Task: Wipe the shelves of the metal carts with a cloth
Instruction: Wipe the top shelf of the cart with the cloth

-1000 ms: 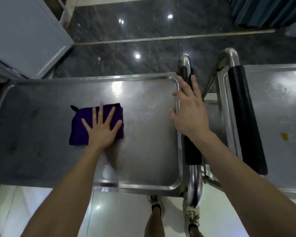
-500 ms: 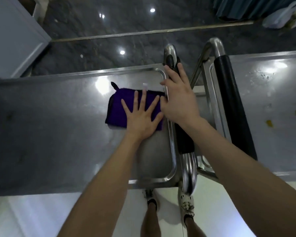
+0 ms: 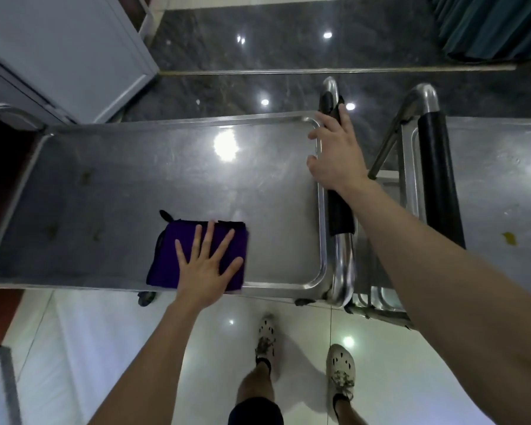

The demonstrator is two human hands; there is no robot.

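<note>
cloth pressed on the cart shelf (image 3: pixel 166 179)
left hand (image 3: pixel 206 271), fingers spread, presses the purple cloth (image 3: pixel 166 256) at the shelf's near edge; right hand (image 3: pixel 337 157) lies unclenched along the shelf's right-end handle (image 3: pixel 341 216).

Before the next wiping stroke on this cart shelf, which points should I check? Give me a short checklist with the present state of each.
1. The left hand presses flat on the purple cloth: ok.
2. The cloth lies flat on the top shelf, close to its near rim: ok.
3. The right hand rests on the cart handle to steady the cart: ok.
4. The brownish spots at the shelf's left end are removed: not ok.
5. The cloth is damp enough: cannot tell.
</note>
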